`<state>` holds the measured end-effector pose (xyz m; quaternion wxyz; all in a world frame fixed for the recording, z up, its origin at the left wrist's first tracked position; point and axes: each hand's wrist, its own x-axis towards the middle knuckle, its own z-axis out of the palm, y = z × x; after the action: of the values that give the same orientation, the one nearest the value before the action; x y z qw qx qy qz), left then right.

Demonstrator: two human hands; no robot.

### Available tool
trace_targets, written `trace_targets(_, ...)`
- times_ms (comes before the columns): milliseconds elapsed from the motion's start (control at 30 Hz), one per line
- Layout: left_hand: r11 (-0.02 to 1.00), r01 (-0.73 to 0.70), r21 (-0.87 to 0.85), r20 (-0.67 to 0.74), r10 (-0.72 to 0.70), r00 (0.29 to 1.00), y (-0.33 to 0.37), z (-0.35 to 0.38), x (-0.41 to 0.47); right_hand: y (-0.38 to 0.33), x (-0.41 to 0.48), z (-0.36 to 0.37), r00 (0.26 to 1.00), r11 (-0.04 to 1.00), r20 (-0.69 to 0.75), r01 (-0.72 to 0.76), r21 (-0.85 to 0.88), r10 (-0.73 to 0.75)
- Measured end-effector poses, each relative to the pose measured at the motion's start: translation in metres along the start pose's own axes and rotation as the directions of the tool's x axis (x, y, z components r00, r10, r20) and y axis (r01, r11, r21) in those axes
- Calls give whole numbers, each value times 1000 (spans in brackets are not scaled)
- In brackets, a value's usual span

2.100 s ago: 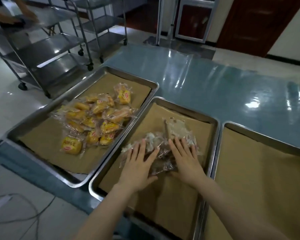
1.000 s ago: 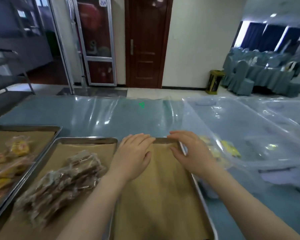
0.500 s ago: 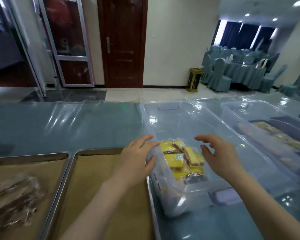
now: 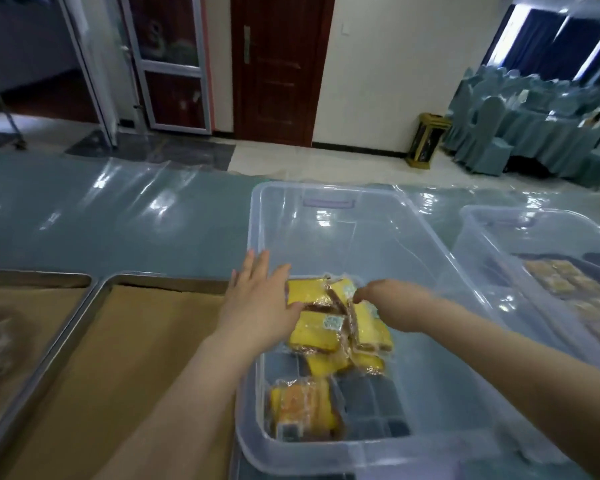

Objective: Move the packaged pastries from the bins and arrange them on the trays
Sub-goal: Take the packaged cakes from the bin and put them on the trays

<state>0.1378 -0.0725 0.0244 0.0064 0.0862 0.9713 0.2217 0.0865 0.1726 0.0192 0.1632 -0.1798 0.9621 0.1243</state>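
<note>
Right grip (image 4: 392, 307) just above pastries (image 4: 321, 329)

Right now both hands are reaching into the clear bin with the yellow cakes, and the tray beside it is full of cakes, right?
Not quite. In the head view, the tray beside the clear bin shows only brown paper, no cakes. The rest is right: the left hand and the right hand reach into the bin at the yellow cakes.

left grip (image 4: 257, 303): bare hand | right grip (image 4: 392, 306): bare hand | forearms (image 4: 187, 393): bare to frame edge
</note>
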Motion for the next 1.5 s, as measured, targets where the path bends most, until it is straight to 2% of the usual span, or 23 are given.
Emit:
trace_targets(67, 999, 13, 44, -31, -11, 999, -4, 4, 2, 2, 29, 17, 989, 964, 47, 148, -223, -141)
trace_targets(133, 996, 16, 86, -43, -13, 999, -7, 5, 3, 0, 49, 36, 964, 881, 107, 265, -392, -243)
trace_targets(233, 986, 32, 163, -51, -24, 998, -8, 6, 2, -7, 70, 61, 941, 816, 135, 336, -470, -310)
trace_targets(333, 982, 42, 182, -51, -33, 998, -5, 5, 1, -8, 83, 67, 938, 837, 75, 336, -432, -338)
trace_targets(400, 983, 37, 179, -46, -29, 999, -4, 4, 0, -3, 88, 55, 948, 876, 93, 316, -364, -304)
trace_targets(500, 981, 40, 190, -47, -32, 998, -4, 3, -1, 4, 90, 25, 956, 961, 127, 271, -51, -263)
trace_targets(567, 979, 47, 199, -43, -39, 998, -2, 3, -1, 2, 89, 16, 963, 960, 102, 234, 152, -251)
trace_targets(633, 975, 51, 215, -39, -44, 998, -1, 2, -1, -6, 90, 21, 977, 946, 63, 182, 270, -206)
trace_targets(700, 971, 50, 234, -37, -43, 998, 0, 3, -1, -20, 91, 39, 987, 935, 86, 101, 340, -138)
trace_targets(767, 968, 50, 247, -34, -43, 998, 1, 2, -2, -33, 91, 58, 989, 940, 133, 22, 340, -71)
trace_targets(900, 966, 58, 253, -38, -50, 998, 3, 1, -2, -47, 93, 73, 991, 930, 122, -99, 353, 59)
trace_targets(1067, 961, 60, 268, -41, -50, 998, 4, 1, -2, -41, 88, 68, 962, 849, 263, -196, 490, 70)
trace_targets(1367, 958, 53, 281, -50, -41, 998, 4, 2, -3, -63, 78, 76, 953, 799, 258, -276, 535, 156)
trace_targets(1433, 956, 47, 288, -54, -32, 998, 4, 3, -4, -55, 79, 67, 929, 749, 344, -324, 578, 137)
trace_targets(1500, 955, 46, 294, -49, -33, 998, 4, 2, -5, -44, 77, 57, 906, 787, 415, -316, 529, 85)
